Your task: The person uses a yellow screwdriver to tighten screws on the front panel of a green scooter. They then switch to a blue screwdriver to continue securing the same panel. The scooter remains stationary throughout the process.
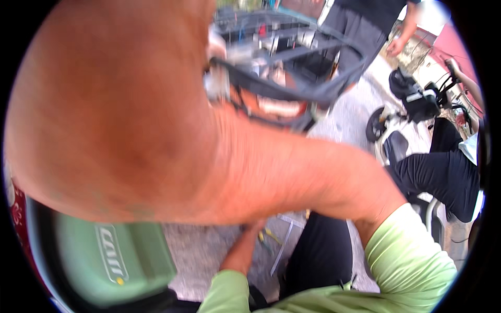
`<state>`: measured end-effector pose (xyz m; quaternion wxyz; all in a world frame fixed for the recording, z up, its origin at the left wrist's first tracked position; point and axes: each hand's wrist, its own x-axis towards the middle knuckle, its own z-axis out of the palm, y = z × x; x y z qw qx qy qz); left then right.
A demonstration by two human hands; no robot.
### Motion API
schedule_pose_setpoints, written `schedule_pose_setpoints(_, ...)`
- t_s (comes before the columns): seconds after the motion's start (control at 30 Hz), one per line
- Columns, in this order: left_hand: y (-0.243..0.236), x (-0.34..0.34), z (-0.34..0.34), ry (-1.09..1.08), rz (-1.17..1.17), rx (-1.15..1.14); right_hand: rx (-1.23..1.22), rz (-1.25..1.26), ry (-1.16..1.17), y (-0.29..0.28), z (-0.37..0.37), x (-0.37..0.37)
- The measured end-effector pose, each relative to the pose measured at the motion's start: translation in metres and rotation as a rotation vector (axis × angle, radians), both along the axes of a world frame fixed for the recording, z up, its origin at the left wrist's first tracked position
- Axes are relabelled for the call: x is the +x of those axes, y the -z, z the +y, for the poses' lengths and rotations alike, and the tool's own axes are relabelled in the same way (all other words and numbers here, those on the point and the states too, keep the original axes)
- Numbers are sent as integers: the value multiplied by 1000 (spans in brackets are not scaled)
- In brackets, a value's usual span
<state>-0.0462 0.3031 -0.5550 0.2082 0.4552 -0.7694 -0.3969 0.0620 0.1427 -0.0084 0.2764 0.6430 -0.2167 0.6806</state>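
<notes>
My bare right arm (292, 172) crosses most of the picture from its light green sleeve, very close and blurred. It bends at the elbow on the left, and the forearm runs up past the top edge, so my right hand is out of view. Lower down, my left forearm (240, 255) reaches forward from the other green sleeve. Only the edge of my left hand (254, 226) shows below the right arm; its fingers are hidden. Nearest to it on the ground is a small yellow-handled tool (272, 237), its kind unclear. A thin pale strip (282, 249) lies beside that.
A green box-like cover (141, 261) with raised pale lettering fills the lower left. Ahead is a blurred dark carrier rack (292, 88) above a red-orange and white lamp (279, 107). A person (360, 26) in dark clothes stands behind it. Another sits on a light scooter (394, 146) at right.
</notes>
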Motion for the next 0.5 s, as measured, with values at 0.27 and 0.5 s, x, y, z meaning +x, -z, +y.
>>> schedule_pose_setpoints(0.27,1,-68,-35,375,-435,5,-51,65,107,-27,4,-25)
schedule_pose_setpoints(0.5,0,-27,-30,233,-285,23,-5,54,89,-29,9,-11)
